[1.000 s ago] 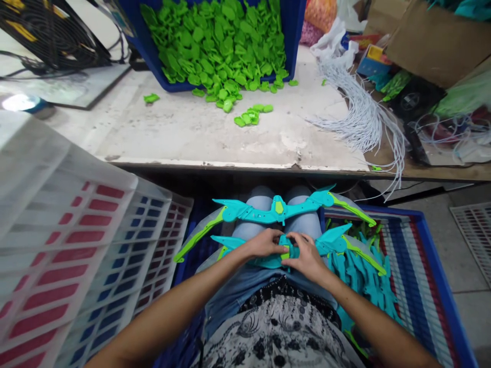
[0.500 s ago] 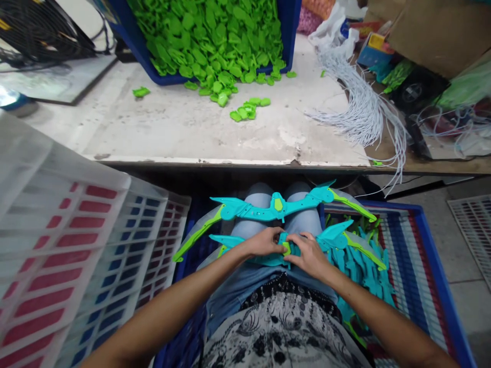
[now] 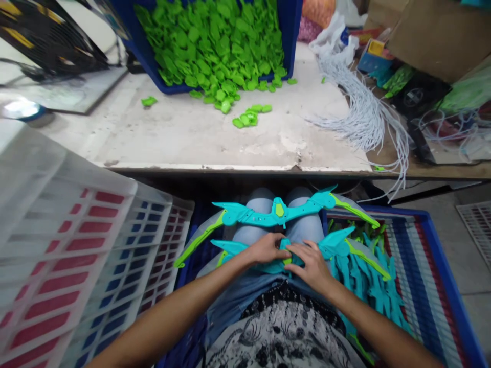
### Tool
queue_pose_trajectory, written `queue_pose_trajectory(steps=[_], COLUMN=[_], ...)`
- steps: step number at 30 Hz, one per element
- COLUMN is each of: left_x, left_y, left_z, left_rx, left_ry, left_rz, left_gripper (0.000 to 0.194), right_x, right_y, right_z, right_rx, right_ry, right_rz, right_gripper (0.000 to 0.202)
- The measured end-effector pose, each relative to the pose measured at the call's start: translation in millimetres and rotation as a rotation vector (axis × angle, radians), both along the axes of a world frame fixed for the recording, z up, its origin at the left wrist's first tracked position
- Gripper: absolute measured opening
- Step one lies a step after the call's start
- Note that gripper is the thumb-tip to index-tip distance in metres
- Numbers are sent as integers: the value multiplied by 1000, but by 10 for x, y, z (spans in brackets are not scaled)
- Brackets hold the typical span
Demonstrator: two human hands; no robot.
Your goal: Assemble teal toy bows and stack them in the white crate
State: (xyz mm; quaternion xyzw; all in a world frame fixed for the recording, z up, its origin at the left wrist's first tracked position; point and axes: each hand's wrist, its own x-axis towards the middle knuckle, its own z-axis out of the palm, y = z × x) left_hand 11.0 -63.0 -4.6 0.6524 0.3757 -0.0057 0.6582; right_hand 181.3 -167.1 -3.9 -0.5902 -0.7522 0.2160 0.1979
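Note:
A teal toy bow [image 3: 333, 241] with lime tips lies across my lap. My left hand [image 3: 266, 249] and my right hand [image 3: 310, 265] both grip its middle, fingers pressed around a small lime green piece [image 3: 285, 260] at the centre. A second, finished teal bow [image 3: 279, 212] with a lime centre piece rests over my knees, just beyond my hands.
A blue crate [image 3: 433, 266] at my right holds several teal bow parts. White slotted trays [image 3: 76, 245] are stacked at my left. On the table ahead, a blue bin [image 3: 290, 30] spills lime green pieces [image 3: 218, 46], loose ones [image 3: 250, 116] nearby, white cords [image 3: 364, 117] at right.
My hands stay on the bow's middle; my fingers have closed further over the lime piece. The view shifted slightly.

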Motion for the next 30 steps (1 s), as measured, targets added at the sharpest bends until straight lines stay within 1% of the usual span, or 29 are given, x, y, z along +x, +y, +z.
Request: queue_pose_trajectory(steps=[3,5,7,9,10,11,13,14,15,17,18,20,22,24,26,28,30], left_x=[14,11,-3,-21,-27,-30,-27,-22,-17,-8,-7,-10,-21,-33,-45,-55,-64], left_y=[-26,-32,-31,-27,-25,-23,-17,-16,-15,-17,-20,-24,-26,-24,-21,-19,-17], left_z=[21,18,1,-22,-32,-39,-42,-37,-29,-5,7,28,37,37,37,41,52], left_rx=[-12,12,31,29,32,42,91,120,144,168,169,163,167,178,173,165,166], left_ry=[14,25,28,31,35,42,58,69,83,117,132,149,156,163,167,163,159], left_rz=[23,47,64,66,57,41,16,9,7,9,5,-7,-7,-1,-1,-6,-10], left_gripper=[40,40,40,39,39,40,45,49,53,57,58,57,57,57,59,60,61], right_x=[-28,-49,-56,-38,-23,-10,-16,-47,-102,-283,-403,-666,-915,-1098,-1181,-1141,-983], right_y=[100,172,242,355,454,595,1021,1304,1620,2295,2619,3169,3534,3710,3740,3675,3551], right_z=[39,70,122,224,300,393,612,726,834,1007,1065,1122,1117,1083,1051,1036,1033], right_rx=[-244,-372,-443,-476,-490,-489,-400,-294,-144,133,201,250,242,214,188,176,150], right_ry=[-4,-45,-101,-163,-191,-207,-186,-154,-113,-160,-212,-302,-383,-433,-443,-426,-399], right_rz=[-82,-83,-52,28,96,168,264,243,189,26,-30,-60,-28,8,21,15,-24], right_gripper=[67,74,74,74,69,58,31,24,27,30,31,34,33,30,31,31,28])
